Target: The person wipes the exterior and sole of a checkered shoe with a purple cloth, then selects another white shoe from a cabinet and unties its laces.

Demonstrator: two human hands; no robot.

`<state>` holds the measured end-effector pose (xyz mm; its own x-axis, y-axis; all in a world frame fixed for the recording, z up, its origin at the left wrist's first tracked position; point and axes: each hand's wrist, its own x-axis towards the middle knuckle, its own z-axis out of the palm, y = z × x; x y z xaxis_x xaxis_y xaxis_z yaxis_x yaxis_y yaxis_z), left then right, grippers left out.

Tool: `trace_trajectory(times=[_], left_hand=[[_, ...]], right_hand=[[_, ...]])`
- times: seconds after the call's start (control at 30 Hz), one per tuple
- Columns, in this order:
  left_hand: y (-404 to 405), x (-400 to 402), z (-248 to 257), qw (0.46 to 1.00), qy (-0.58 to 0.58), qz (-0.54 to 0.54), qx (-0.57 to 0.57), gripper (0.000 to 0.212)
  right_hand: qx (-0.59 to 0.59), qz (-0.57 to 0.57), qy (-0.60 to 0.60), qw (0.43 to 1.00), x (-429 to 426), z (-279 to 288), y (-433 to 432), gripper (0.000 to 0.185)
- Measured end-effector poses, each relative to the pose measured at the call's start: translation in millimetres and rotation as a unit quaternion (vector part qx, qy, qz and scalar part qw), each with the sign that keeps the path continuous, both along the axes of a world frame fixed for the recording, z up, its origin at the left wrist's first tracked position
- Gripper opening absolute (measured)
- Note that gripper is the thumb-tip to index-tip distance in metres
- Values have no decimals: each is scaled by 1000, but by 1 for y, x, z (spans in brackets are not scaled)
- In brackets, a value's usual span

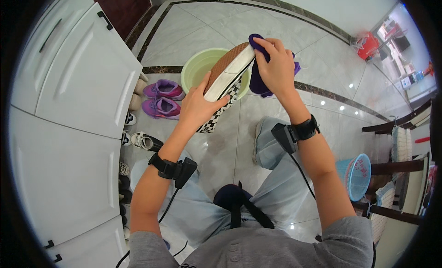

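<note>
My left hand (198, 107) grips a checkered slip-on shoe (226, 72) by one end of its sole. The shoe is tilted on its side, with the brown tread facing up and left and the black-and-white checkered upper below. In my right hand (278, 69) is a dark purple cloth (259, 79), pressed against the white rubber sidewall at the shoe's far end. Part of the cloth hangs down below my fingers. Under the shoe, a light green basin (193, 65) stands on the floor, partly hidden by it; liquid seems to lie inside.
Purple sneakers (162, 107) and a black canvas shoe (146, 142) sit left of the basin. A white cabinet (86, 74) runs along the left, with more shoes at its base. At right are a blue basket (361, 178) and dark wooden chairs (397, 167). A red bucket (367, 46) stands farther back.
</note>
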<state>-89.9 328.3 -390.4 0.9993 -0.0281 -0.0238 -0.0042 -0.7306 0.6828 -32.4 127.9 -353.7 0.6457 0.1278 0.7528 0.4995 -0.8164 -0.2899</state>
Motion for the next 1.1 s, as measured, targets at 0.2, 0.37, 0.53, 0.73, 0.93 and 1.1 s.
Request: trace_trajectory(times=[0.2,0.37,0.53,0.73,0.93,1.1], left_hand=[[3,12,-14,999,8,36,-14,86],[7,17,-14,997,-22,37,71,88],[1,12,0,999,-7,40,-26,88],[-4,4,9,999,-3,35,2,87],[13,23,-10,998,-10,69,-4,86],[25,29,-4,992,6,68,-104,87]], right_hand=[[-101,105,2,989,-30,-11,37,24],[-26,150,143,978,-41,-29,58,22],[113,53,68,990,-7,3,18,21],[23,-18,36,999,4,-8,17,22],[-64,132,79,986,-43,-21,67,23],[321,140,335,875,-9,0,37,26]])
